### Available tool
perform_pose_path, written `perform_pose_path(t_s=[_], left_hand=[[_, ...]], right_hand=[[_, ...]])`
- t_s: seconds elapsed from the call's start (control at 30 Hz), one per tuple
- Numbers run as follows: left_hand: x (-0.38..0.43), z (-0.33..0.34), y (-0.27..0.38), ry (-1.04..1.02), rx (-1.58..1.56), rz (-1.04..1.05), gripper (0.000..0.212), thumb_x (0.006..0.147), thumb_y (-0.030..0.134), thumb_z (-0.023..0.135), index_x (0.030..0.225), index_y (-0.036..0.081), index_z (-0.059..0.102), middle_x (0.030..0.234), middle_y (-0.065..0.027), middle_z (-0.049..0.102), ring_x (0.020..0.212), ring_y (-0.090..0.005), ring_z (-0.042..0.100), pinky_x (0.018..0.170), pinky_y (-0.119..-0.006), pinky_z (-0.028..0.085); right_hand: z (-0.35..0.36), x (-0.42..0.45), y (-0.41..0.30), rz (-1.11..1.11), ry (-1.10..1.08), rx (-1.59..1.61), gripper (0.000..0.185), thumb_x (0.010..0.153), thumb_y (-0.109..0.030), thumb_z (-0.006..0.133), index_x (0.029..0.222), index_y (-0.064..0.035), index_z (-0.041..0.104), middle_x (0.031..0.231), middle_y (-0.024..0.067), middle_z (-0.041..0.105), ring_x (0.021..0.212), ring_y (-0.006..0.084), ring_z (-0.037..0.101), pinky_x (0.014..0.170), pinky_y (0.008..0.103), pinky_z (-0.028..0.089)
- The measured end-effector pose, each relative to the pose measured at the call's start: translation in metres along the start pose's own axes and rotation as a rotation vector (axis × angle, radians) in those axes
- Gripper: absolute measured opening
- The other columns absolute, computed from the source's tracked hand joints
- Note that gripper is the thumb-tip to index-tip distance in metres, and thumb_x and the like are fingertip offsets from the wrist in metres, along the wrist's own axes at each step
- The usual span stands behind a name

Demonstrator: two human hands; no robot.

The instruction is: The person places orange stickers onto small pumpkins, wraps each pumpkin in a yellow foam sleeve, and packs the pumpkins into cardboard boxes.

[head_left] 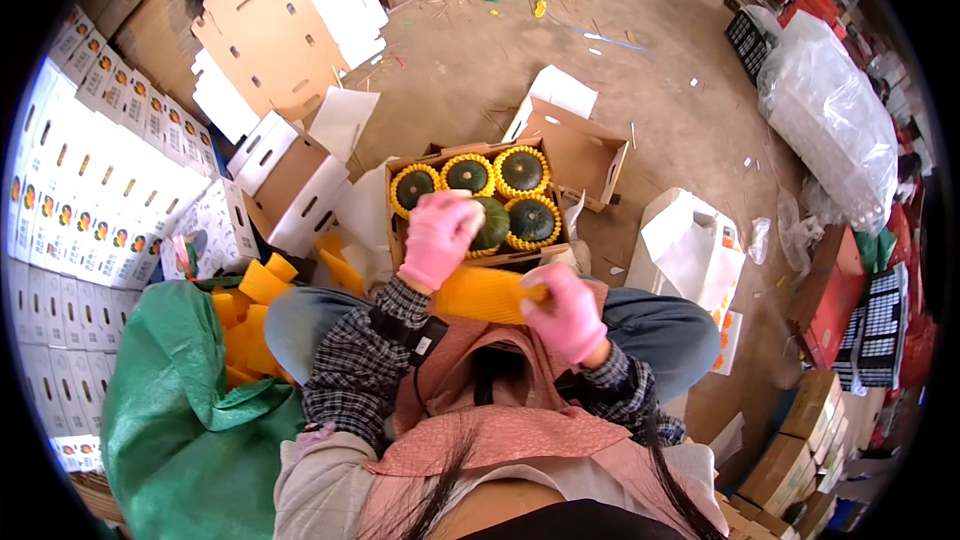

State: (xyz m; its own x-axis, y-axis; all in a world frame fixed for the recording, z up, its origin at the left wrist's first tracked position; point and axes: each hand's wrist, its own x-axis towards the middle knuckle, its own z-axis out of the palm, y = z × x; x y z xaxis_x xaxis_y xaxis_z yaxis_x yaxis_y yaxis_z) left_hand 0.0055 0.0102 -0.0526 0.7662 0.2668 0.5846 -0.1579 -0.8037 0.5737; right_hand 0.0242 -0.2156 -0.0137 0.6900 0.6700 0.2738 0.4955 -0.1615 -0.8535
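My right hand [566, 315], in a pink glove, grips one end of a flattened yellow foam net sleeve [480, 294] in front of my lap. My left hand [442, 232], gloved in pink too, has its fingers curled over the near left part of a cardboard box [484, 260]; whether anything is in them is hidden. Inside that box, several dark green squashes sit in yellow foam nets, among them a squash at the back right [521, 170] and one at the right [532, 220]. Partly behind my left hand shows a lighter green squash [491, 225].
At my left, a green woven sack [187, 420] holds several yellow foam sleeves [251, 337]. An open box [577, 142] lies beyond the squashes; a white carton [682, 240] stands to the right. Stacked printed cartons [97, 187] line the left side. Bagged material [829, 112] lies far right.
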Motion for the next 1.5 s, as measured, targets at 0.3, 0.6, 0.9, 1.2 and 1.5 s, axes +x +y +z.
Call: perform_pose_path(t_s=[0.3, 0.6, 0.9, 1.2, 1.5], left_hand=[[-0.002, -0.004, 0.074, -0.395, -0.2, 0.147, 0.044, 0.067, 0.043, 0.075, 0.081, 0.006, 0.055, 0.085, -0.0106, 0.055, 0.086, -0.0319, 0.052, 0.073, -0.041, 0.041], [-0.012, 0.002, 0.055, -0.293, -1.009, -0.257, 0.017, 0.086, 0.014, 0.062, 0.094, 0.0, 0.059, 0.093, -0.0074, 0.057, 0.087, -0.0194, 0.054, 0.077, -0.029, 0.044], [-0.011, -0.002, 0.039, -0.236, -0.908, -0.625, 0.031, 0.076, -0.008, 0.051, 0.105, -0.003, 0.058, 0.094, -0.0097, 0.064, 0.084, -0.0147, 0.063, 0.075, -0.024, 0.049], [-0.006, -0.019, 0.038, -0.507, -1.549, -0.833, 0.032, 0.092, 0.02, 0.055, 0.111, -0.005, 0.058, 0.105, -0.0071, 0.063, 0.097, -0.0143, 0.061, 0.085, -0.026, 0.048], [-0.018, 0.001, 0.039, -0.311, -0.677, -0.277, 0.024, 0.072, 0.0, 0.071, 0.094, 0.003, 0.059, 0.083, -0.0076, 0.057, 0.076, -0.0221, 0.058, 0.072, -0.028, 0.047]], right_hand=[[0.002, 0.016, 0.002, 0.204, 0.336, 0.643, 0.035, 0.077, -0.001, 0.066, 0.105, -0.0069, 0.046, 0.094, 0.002, 0.048, 0.088, 0.0112, 0.047, 0.08, 0.0253, 0.042], [0.017, 0.031, 0.004, 0.198, 0.314, 0.565, 0.062, 0.067, -0.002, 0.078, 0.114, -0.0096, 0.037, 0.083, -0.0027, 0.038, 0.074, 0.0069, 0.037, 0.066, 0.0207, 0.038], [0.032, 0.044, 0.02, 0.079, 0.39, -0.029, 0.044, 0.065, 0.015, 0.061, 0.103, -0.0054, 0.051, 0.091, 0.0031, 0.053, 0.083, 0.0132, 0.052, 0.073, 0.0238, 0.045], [0.001, 0.018, 0.07, 0.319, -0.232, 1.582, 0.042, 0.071, 0.0, 0.065, 0.112, 0.0048, 0.059, 0.112, 0.0123, 0.064, 0.102, 0.0225, 0.061, 0.092, 0.0333, 0.046], [0.034, 0.027, 0.041, 0.411, 0.126, 1.213, 0.032, 0.081, 0.0, 0.063, 0.113, -0.0036, 0.058, 0.107, 0.002, 0.061, 0.097, 0.0139, 0.058, 0.089, 0.0274, 0.045]])
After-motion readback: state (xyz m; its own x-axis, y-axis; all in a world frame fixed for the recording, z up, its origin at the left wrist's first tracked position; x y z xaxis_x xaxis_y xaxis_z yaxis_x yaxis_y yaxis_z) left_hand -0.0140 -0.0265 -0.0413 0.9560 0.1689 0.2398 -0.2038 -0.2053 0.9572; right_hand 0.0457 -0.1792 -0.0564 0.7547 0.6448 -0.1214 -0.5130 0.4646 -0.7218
